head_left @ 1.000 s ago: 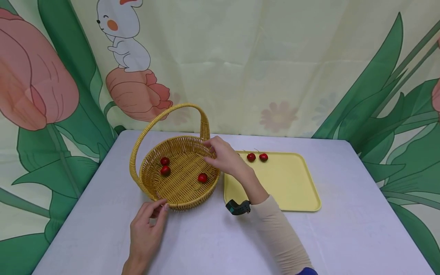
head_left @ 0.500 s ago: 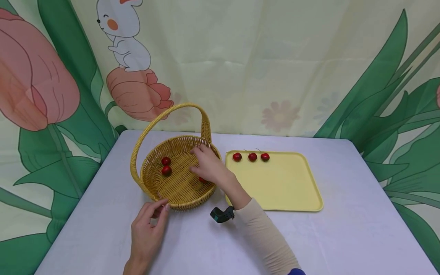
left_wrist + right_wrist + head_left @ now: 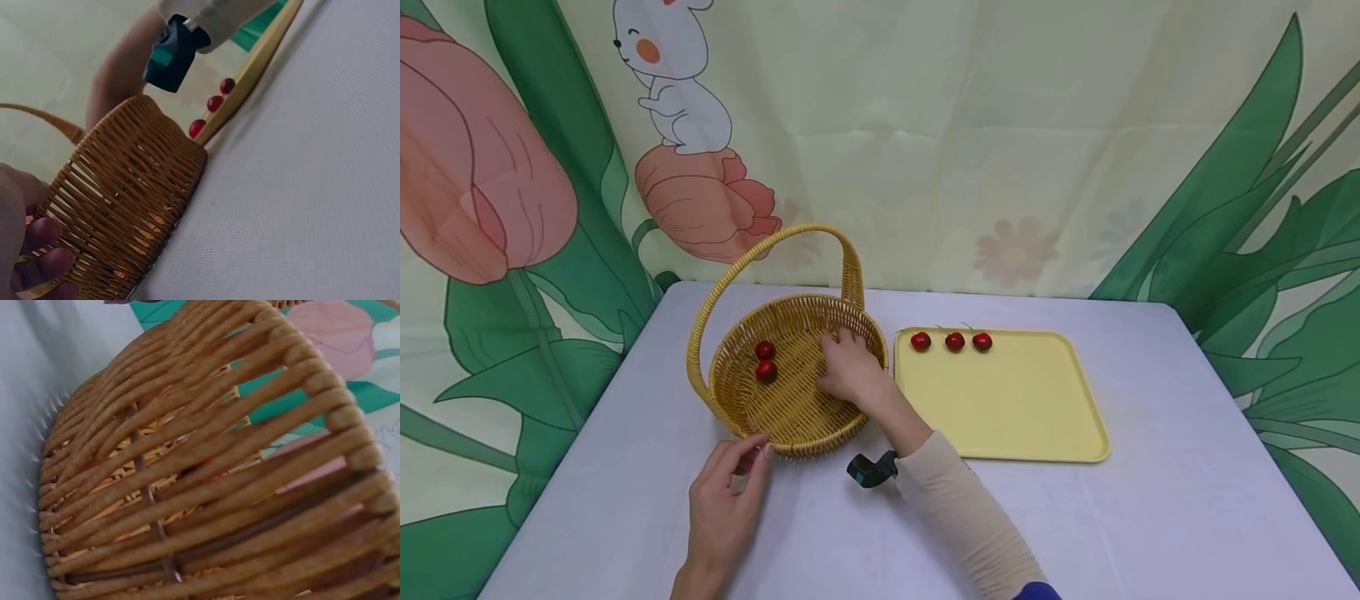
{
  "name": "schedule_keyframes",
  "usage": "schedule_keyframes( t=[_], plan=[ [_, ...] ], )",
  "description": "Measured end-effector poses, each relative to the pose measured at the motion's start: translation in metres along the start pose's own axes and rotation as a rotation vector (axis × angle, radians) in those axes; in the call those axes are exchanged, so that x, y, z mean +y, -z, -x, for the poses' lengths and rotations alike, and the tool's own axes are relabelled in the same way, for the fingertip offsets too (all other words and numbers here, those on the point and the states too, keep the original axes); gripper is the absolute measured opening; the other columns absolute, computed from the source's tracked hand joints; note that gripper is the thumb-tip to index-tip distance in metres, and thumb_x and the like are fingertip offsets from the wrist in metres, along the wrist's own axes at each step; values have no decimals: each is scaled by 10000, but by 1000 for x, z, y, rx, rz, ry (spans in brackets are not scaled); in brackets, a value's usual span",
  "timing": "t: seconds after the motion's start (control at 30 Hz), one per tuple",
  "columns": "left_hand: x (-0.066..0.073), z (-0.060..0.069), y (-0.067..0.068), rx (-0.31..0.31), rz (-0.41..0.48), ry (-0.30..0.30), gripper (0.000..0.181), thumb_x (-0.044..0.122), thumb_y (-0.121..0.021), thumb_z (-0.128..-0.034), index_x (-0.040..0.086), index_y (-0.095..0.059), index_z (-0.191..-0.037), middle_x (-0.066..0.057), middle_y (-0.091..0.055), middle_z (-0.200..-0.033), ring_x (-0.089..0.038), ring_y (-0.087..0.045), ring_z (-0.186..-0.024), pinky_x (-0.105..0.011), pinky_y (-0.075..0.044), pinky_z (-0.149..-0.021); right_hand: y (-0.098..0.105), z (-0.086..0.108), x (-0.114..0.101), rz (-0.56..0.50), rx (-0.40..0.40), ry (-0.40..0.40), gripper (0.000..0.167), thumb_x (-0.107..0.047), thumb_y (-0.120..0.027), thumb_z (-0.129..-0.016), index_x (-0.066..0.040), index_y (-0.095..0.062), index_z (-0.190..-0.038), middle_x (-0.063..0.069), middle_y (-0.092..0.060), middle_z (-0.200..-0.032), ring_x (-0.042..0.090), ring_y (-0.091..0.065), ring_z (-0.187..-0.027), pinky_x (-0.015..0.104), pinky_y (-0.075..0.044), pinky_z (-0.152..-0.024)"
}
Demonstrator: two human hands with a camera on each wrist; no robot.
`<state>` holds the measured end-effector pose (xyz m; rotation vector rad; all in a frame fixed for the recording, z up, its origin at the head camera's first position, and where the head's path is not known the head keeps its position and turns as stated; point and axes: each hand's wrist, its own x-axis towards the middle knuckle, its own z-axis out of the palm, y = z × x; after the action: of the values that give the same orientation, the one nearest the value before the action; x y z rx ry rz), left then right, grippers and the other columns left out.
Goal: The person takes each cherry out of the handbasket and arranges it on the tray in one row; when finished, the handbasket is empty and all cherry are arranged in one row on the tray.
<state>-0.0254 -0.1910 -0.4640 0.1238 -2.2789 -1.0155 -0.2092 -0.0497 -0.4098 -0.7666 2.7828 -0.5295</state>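
The bench [image 3: 1075, 525] is white, with a fine texture like fabric. Directly on it stand a round woven basket [image 3: 790, 404], upright, and, just beside it to the right, a flat yellow tray [image 3: 1015, 400].

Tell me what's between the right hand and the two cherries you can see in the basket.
Only bare weave of the basket shows between the right hand and the two cherries, as the head view shows.

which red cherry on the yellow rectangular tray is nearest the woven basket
The leftmost red cherry; the other two cherries lie farther right on the tray.
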Motion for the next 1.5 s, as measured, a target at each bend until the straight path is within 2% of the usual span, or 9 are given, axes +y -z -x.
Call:
schedule_keyframes(
  t=[0.2, 0.43, 0.53, 0.67, 0.83, 0.93, 1.1, 1.33, 1.5],
  plan=[
    [0, 0, 0, -3, -3, 8, 193, 23, -764, -866, 90, -751, -1046, 79, -623, -844, 3, -556, -767, -64, -459, -706, -6, -3, -2, -63, 26, 34, 610, -274, -792, -856, -69, -550, -1377, 177, -501, -1384, 344, -494, -1301, 443, -481, -1050],
    [0, 0, 0, -10, 4, 18, 195, 19, -763, -865, 84, -749, -1049, 80, -621, -846, 2, -556, -770, -70, -465, -706, -7, -3, -4, 29, -4, -1, 595, -380, -837, -803, -127, -610, -1292, 150, -510, -1354, 362, -490, -1284, 500, -555, -894],
    [0, 0, 0, -12, 3, 22, 195, 22, -762, -867, 87, -749, -1051, 80, -622, -847, 2, -558, -772, -68, -465, -707, -7, -2, -3, 51, -28, 4, 570, -359, -840, -797, -146, -617, -1277, 135, -529, -1338, 353, -507, -1283, 498, -532, -951],
    [0, 0, 0, -18, -3, 35, 188, 37, -760, -874, 95, -749, -1053, 82, -620, -849, 0, -558, -773, -69, -465, -710, -7, -3, -1, 57, -57, 37, 496, -281, -837, -795, -155, -633, -1230, 93, -564, -1262, 271, -545, -1202, 414, -483, -1020],
    [0, 0, 0, -20, -20, 42, 182, 47, -759, -878, 102, -750, -1052, 83, -619, -847, -1, -557, -772, -67, -462, -711, -8, -4, -1, -17, -85, 71, 430, -186, -802, -834, -133, -633, -1226, 61, -556, -1163, 184, -543, -986, 314, -494, -839],
    [1, 0, 0, -17, -22, 41, 183, 43, -760, -876, 99, -749, -1049, 82, -620, -845, 0, -557, -770, -63, -459, -709, -7, -5, -1, -38, -94, 89, 382, -151, -780, -857, -123, -643, -1213, 52, -552, -1130, 158, -517, -941, 273, -474, -764],
    [1, 0, 0, -15, -16, 34, 186, 34, -760, -872, 91, -747, -1049, 80, -621, -847, 2, -557, -773, -63, -459, -708, -7, -5, -1, -25, -105, 151, 271, -112, -744, -880, -144, -708, -1146, 42, -592, -1119, 148, -508, -980, 259, -465, -791],
    [1, 0, 0, -19, -23, 35, 188, 29, -762, -870, 78, -745, -1050, 75, -619, -847, -1, -555, -774, -62, -455, -711, -7, -6, 0, 2, -72, 250, 144, -133, -638, -974, -161, -756, -1050, 5, -680, -1059, 156, -543, -1048, 295, -496, -895],
    [1, 0, 0, -19, -26, 33, 189, 31, -764, -868, 87, -746, -1048, 76, -618, -843, -2, -555, -771, -60, -454, -712, -8, -7, 0, -20, -87, 235, 145, -226, -627, -999, -166, -739, -1068, 23, -613, -1097, 136, -529, -986, 267, -493, -827]
  ],
)
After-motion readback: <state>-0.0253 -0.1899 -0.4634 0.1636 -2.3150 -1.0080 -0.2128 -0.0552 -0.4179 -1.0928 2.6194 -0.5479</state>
